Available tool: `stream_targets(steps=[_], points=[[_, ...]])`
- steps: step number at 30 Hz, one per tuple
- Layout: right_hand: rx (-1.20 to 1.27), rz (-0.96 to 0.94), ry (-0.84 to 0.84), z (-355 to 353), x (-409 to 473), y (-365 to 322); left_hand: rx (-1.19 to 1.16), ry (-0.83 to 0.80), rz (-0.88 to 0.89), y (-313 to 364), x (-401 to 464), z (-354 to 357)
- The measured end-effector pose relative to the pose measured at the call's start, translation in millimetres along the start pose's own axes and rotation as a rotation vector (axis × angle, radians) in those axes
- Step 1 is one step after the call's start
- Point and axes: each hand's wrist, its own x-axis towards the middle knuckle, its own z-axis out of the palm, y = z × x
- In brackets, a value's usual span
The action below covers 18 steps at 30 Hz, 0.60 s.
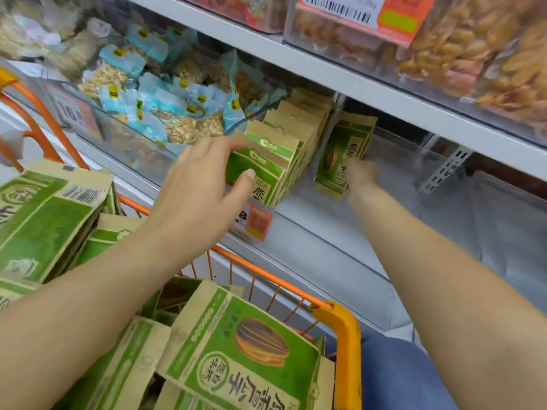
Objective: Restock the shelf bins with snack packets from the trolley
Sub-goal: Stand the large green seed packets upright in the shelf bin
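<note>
A green snack packet (340,155) is held upright inside the clear shelf bin (444,208) by the right hand (359,174). The left hand (204,187), fingers spread, is rested against the packet row (281,155) beside it.

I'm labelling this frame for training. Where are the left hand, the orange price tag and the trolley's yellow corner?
left hand (195,184): head view, back of the hand.
orange price tag (257,224): head view, its orange face.
trolley's yellow corner (344,332): head view, plastic corner guard.

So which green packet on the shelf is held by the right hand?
The lone upright packet right of the packed row; the right hand grips its lower edge.
</note>
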Motion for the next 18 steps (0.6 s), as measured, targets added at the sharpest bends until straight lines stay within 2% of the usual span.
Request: stream_targets(steps=[3, 7, 9, 15, 18], points=[[-0.118, -0.087, 0.009, 6, 9, -2, 0.015, -0.018, 0.012, -1, 0, 0], [-0.524, -0.216, 0.081, -3, 17, 19, 0.030, -0.029, -0.002, -3, 0, -1], [-0.605, -0.237, 0.120, -8, 20, 31, 0.035, -0.034, -0.006, -3, 0, -1], [-0.600, -0.249, 0.138, 5, 26, 26, 0.057, -0.034, -0.001, -6, 2, 1], [-0.469, -0.172, 0.140, 10, 28, 28, 0.051, -0.016, 0.006, -6, 1, 2]])
